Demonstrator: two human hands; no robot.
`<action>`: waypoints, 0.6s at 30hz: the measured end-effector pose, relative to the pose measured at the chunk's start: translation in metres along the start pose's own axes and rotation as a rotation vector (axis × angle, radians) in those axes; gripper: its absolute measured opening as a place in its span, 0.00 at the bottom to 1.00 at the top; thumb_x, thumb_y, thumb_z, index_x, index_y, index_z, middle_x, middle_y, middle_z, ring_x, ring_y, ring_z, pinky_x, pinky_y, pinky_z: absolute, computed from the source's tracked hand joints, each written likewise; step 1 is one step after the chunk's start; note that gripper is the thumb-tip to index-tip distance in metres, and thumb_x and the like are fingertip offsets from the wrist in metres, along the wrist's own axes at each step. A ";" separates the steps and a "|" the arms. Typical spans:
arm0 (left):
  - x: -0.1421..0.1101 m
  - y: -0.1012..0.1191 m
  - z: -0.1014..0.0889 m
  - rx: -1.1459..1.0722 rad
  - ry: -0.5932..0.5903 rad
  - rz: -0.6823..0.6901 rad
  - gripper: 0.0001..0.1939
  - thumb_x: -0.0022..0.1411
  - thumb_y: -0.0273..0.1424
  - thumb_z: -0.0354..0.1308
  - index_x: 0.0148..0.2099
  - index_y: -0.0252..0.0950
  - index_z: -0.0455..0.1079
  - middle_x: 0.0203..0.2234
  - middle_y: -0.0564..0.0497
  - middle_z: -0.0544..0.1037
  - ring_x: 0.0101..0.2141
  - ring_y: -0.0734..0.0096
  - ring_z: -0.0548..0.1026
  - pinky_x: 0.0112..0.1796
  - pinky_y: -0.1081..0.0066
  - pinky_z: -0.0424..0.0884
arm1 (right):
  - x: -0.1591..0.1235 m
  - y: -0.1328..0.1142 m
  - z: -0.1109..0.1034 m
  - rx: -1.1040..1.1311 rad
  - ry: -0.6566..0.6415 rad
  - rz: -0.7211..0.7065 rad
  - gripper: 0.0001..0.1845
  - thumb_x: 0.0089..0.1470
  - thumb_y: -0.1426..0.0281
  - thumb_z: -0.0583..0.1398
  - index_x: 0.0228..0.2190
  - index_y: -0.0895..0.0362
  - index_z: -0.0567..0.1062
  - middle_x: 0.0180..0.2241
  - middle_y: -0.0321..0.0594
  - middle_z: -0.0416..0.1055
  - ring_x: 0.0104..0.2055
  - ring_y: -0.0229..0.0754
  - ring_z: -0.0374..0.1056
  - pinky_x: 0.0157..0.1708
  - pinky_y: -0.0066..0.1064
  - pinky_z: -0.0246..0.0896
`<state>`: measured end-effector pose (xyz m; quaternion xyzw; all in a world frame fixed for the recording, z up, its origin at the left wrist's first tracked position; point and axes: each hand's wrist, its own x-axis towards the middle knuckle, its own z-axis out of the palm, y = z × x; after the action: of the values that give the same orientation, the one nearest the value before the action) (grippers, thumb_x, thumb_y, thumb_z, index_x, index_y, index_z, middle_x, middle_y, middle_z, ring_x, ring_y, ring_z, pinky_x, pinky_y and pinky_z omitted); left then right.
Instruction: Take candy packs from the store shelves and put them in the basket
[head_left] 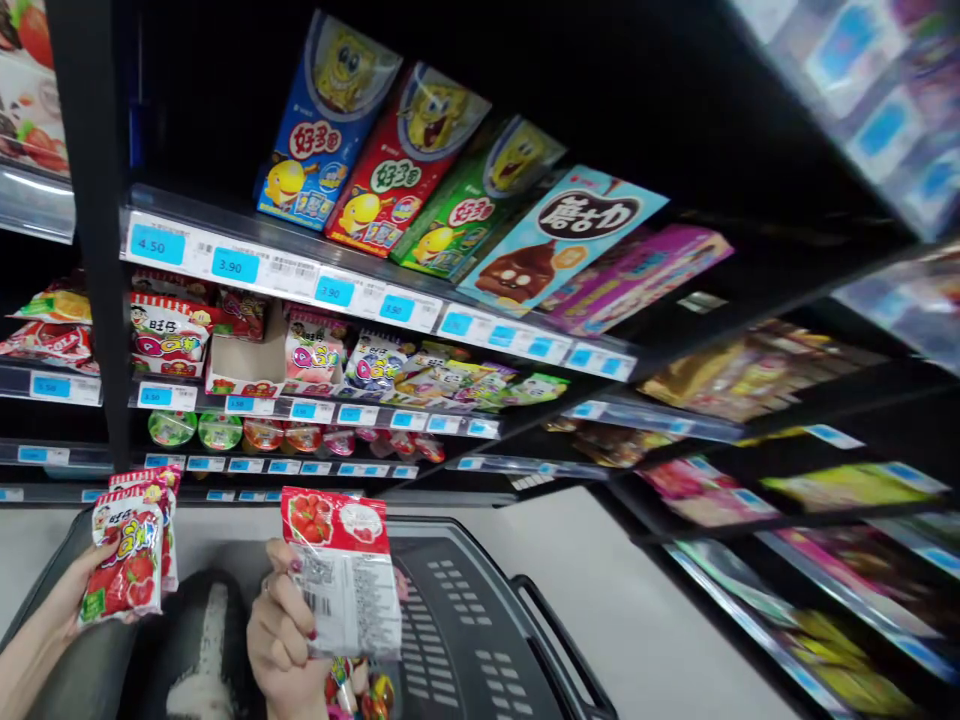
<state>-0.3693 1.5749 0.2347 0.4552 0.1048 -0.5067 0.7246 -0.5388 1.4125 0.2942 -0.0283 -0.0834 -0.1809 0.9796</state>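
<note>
My left hand [81, 585], at the lower left, grips gummy candy packets [126, 570] with a red strawberry print and striped tops. At least two packets overlap there, their fronts turned to me. Closed around the left edge of another candy packet [352, 590] is my right hand [289, 635]. That packet shows its back, with a red top band, strawberries, small print and a barcode. Below and behind it stands a dark grey shopping basket [487, 580] with slotted sides. Colourful wrapped goods [367, 690] show in the basket, partly hidden by my right hand and its packet.
A shelf ahead bears cartoon snack boxes [442, 170]. Under it are more candy packets [169, 335], an open display carton [244, 360] and a row of jelly cups [221, 430]. Blurred shelves of bagged goods [847, 490] run along the right. Pale floor [592, 580] lies beside the basket.
</note>
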 end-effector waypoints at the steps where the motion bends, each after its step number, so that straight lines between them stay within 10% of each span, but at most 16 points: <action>1: 0.004 -0.002 -0.003 -0.001 -0.003 -0.003 0.19 0.47 0.24 0.64 0.41 0.30 0.62 0.23 0.41 0.80 0.22 0.48 0.78 0.16 0.58 0.73 | 0.002 0.005 0.000 0.072 -0.072 0.007 0.03 0.56 0.70 0.54 0.34 0.54 0.63 0.14 0.18 0.51 0.07 0.20 0.32 0.07 0.11 0.30; 7: 0.013 -0.008 -0.013 0.009 0.008 0.010 0.14 0.49 0.23 0.62 0.38 0.29 0.62 0.22 0.41 0.80 0.18 0.53 0.76 0.13 0.59 0.72 | 0.011 0.021 0.006 0.135 -0.139 0.032 0.03 0.56 0.69 0.53 0.34 0.55 0.62 0.15 0.20 0.54 0.07 0.20 0.34 0.06 0.12 0.27; 18: 0.017 -0.005 -0.008 0.008 -0.021 -0.059 0.11 0.50 0.23 0.62 0.37 0.28 0.66 0.23 0.39 0.80 0.20 0.50 0.77 0.14 0.59 0.72 | 0.022 0.014 0.012 0.090 0.309 -0.043 0.09 0.53 0.71 0.58 0.35 0.59 0.62 0.14 0.17 0.51 0.09 0.20 0.37 0.09 0.14 0.25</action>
<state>-0.3630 1.5699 0.2167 0.4495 0.1085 -0.5333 0.7084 -0.5159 1.4185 0.3096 0.0453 0.0596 -0.2004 0.9769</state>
